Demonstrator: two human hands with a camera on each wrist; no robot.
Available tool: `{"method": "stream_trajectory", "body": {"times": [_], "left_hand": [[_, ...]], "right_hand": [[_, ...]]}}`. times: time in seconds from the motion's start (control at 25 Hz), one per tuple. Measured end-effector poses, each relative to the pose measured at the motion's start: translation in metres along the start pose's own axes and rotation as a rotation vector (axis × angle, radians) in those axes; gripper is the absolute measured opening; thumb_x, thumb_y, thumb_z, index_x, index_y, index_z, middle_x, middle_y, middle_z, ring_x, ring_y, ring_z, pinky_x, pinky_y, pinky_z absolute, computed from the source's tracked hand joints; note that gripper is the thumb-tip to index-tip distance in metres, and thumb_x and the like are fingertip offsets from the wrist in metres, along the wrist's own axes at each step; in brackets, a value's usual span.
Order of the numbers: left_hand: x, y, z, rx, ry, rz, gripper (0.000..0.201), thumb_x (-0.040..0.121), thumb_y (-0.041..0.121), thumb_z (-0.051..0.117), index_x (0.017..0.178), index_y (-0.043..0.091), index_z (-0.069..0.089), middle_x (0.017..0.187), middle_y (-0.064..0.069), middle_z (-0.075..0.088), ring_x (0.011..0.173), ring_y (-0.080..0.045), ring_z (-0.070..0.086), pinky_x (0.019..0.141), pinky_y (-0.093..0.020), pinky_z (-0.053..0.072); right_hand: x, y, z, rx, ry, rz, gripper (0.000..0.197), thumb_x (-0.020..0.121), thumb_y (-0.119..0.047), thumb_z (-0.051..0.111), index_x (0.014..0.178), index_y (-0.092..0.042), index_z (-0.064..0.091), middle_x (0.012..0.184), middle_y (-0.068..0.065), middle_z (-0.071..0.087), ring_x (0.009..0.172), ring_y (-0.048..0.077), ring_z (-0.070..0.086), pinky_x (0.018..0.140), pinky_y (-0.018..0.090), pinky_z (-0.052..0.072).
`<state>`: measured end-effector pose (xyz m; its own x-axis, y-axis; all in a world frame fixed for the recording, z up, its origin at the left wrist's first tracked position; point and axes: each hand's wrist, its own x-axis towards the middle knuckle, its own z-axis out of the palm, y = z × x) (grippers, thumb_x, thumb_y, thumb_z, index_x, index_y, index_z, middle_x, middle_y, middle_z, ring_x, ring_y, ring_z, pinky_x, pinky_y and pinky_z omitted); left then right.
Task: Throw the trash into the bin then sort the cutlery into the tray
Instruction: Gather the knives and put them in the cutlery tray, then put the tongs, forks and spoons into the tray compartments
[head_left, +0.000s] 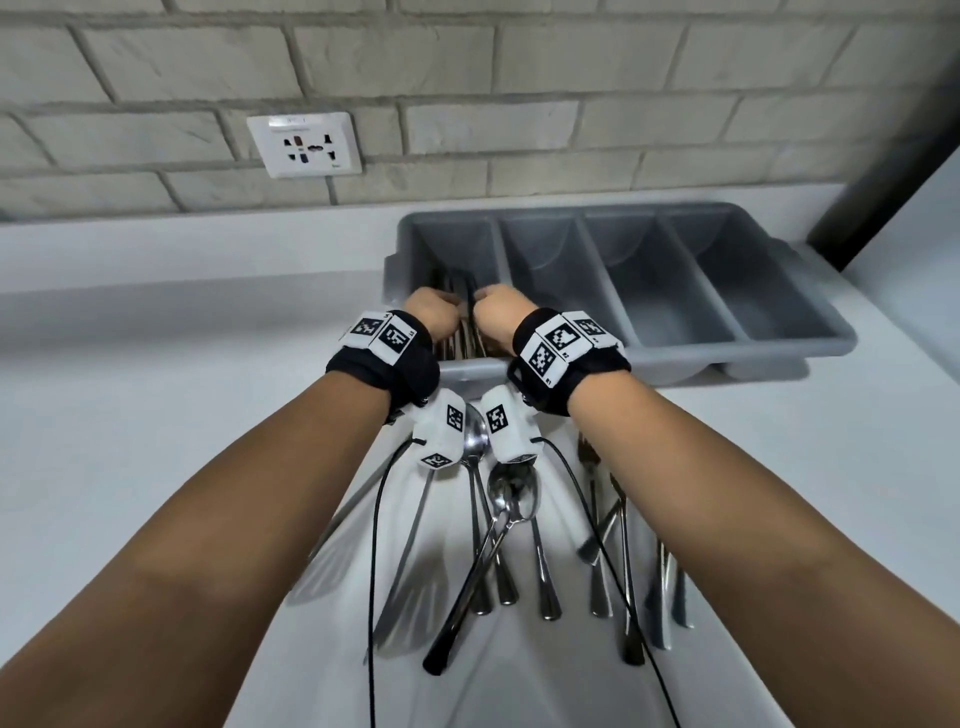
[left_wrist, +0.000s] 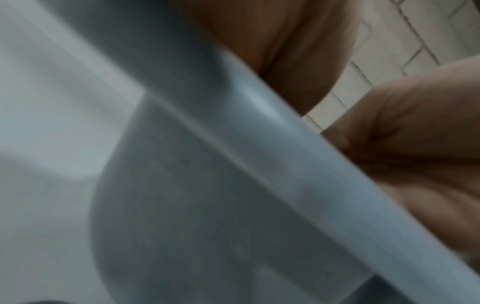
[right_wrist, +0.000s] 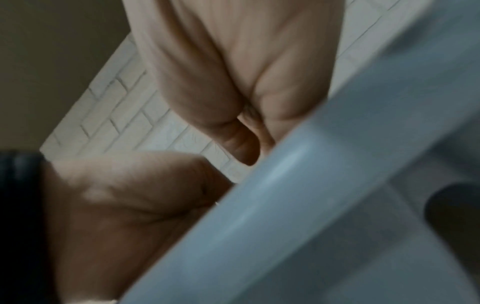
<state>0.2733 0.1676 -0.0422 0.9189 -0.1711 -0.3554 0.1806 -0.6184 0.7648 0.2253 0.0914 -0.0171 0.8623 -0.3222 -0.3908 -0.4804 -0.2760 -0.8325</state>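
Observation:
A grey four-compartment cutlery tray (head_left: 727, 358) stands on the white counter by the wall. Both my hands reach over its near rim into the leftmost compartment, where dark-handled cutlery (head_left: 461, 288) lies. My left hand (head_left: 434, 312) and right hand (head_left: 496, 312) sit close together, backs up, fingers bent down out of sight. In the wrist views the tray rim (left_wrist: 259, 144) (right_wrist: 285, 195) hides the fingertips; the right hand (right_wrist: 233, 61) looks curled. Loose spoons (head_left: 506, 499), forks (head_left: 618, 519) and knives (head_left: 410, 571) lie on the counter under my wrists.
The tray's three other compartments (head_left: 670, 296) hold nothing. A wall socket (head_left: 306, 145) is set in the grey brick wall behind. A dark vertical post (head_left: 893, 156) stands at the far right. Black sensor cables (head_left: 374, 545) hang from my wrists over the cutlery.

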Motion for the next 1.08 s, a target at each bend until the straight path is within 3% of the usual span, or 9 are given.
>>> {"method": "stream_trajectory", "body": {"times": [0.12,0.28,0.36,0.48,0.56,0.68,0.84,0.96,1.08], "left_hand": [[-0.016,-0.002,0.003,-0.053,0.106,0.099,0.038,0.09,-0.002,0.046,0.125,0.003,0.06,0.13,-0.014,0.062,0.113,-0.021,0.06,0.071,-0.007,0.043],[-0.051,-0.005,0.0,-0.076,0.171,0.166,0.038,0.085,-0.004,0.048,0.117,0.007,0.064,0.124,-0.013,0.065,0.113,-0.028,0.062,0.097,-0.028,0.049],[-0.076,-0.008,-0.001,-0.044,0.219,0.194,0.038,0.084,-0.004,0.049,0.116,0.007,0.064,0.12,-0.009,0.065,0.105,-0.024,0.063,0.09,-0.022,0.05],[-0.114,-0.027,0.004,0.039,0.313,0.202,0.032,0.087,0.002,0.054,0.116,0.006,0.065,0.122,-0.008,0.065,0.102,-0.019,0.059,0.086,-0.015,0.042],[-0.135,-0.044,0.008,0.147,0.29,0.172,0.03,0.088,0.013,0.058,0.117,0.008,0.064,0.124,-0.01,0.063,0.101,-0.018,0.058,0.085,-0.018,0.041],[-0.152,-0.073,0.014,0.444,0.214,0.021,0.051,0.082,0.035,0.062,0.129,0.016,0.054,0.132,-0.013,0.054,0.12,-0.03,0.053,0.097,-0.033,0.042],[-0.163,-0.102,0.009,0.752,0.131,-0.206,0.084,0.071,0.05,0.069,0.141,0.018,0.034,0.14,-0.019,0.037,0.13,-0.04,0.037,0.105,-0.046,0.037],[-0.163,-0.12,0.001,0.794,0.017,-0.277,0.099,0.059,0.059,0.074,0.137,0.015,0.032,0.133,-0.017,0.044,0.122,-0.035,0.047,0.097,-0.044,0.043],[-0.164,-0.127,-0.005,0.811,-0.071,-0.272,0.106,0.05,0.054,0.08,0.135,0.015,0.029,0.121,-0.012,0.056,0.109,-0.03,0.058,0.085,-0.038,0.05]], "right_hand": [[-0.008,0.011,-0.016,0.014,-0.096,-0.08,0.038,0.091,-0.001,0.043,0.127,0.004,0.053,0.107,0.015,0.059,0.102,0.025,0.056,0.107,0.043,0.043],[-0.036,0.036,-0.048,0.04,-0.065,-0.15,0.013,0.087,-0.002,0.052,0.084,-0.01,0.063,0.092,0.006,0.054,0.083,0.02,0.054,0.083,0.039,0.055],[-0.053,0.057,-0.067,-0.061,0.031,-0.191,0.016,0.088,-0.008,0.053,0.084,0.005,0.062,0.084,0.01,0.052,0.074,0.022,0.051,0.064,0.026,0.048],[-0.08,0.092,-0.09,-0.245,0.093,-0.21,0.014,0.089,-0.017,0.054,0.079,-0.01,0.061,0.087,0.007,0.056,0.076,0.019,0.053,0.064,0.026,0.043],[-0.091,0.115,-0.096,-0.424,0.092,-0.179,0.016,0.089,-0.022,0.054,0.09,-0.009,0.063,0.099,0.009,0.061,0.093,0.026,0.058,0.079,0.028,0.044],[-0.106,0.141,-0.1,-0.641,0.091,-0.104,0.042,0.088,-0.031,0.053,0.117,-0.002,0.058,0.125,0.016,0.061,0.115,0.032,0.056,0.093,0.031,0.045],[-0.121,0.162,-0.096,-0.761,0.07,0.043,0.062,0.083,-0.045,0.055,0.129,-0.003,0.048,0.132,0.017,0.054,0.12,0.033,0.054,0.094,0.031,0.047],[-0.129,0.175,-0.085,-0.834,0.085,0.138,0.086,0.073,-0.06,0.058,0.136,-0.005,0.041,0.134,0.019,0.05,0.12,0.031,0.052,0.094,0.033,0.05],[-0.141,0.181,-0.075,-0.743,0.079,0.256,0.103,0.062,-0.065,0.067,0.138,-0.005,0.032,0.132,0.014,0.05,0.119,0.027,0.053,0.09,0.029,0.049]]}}
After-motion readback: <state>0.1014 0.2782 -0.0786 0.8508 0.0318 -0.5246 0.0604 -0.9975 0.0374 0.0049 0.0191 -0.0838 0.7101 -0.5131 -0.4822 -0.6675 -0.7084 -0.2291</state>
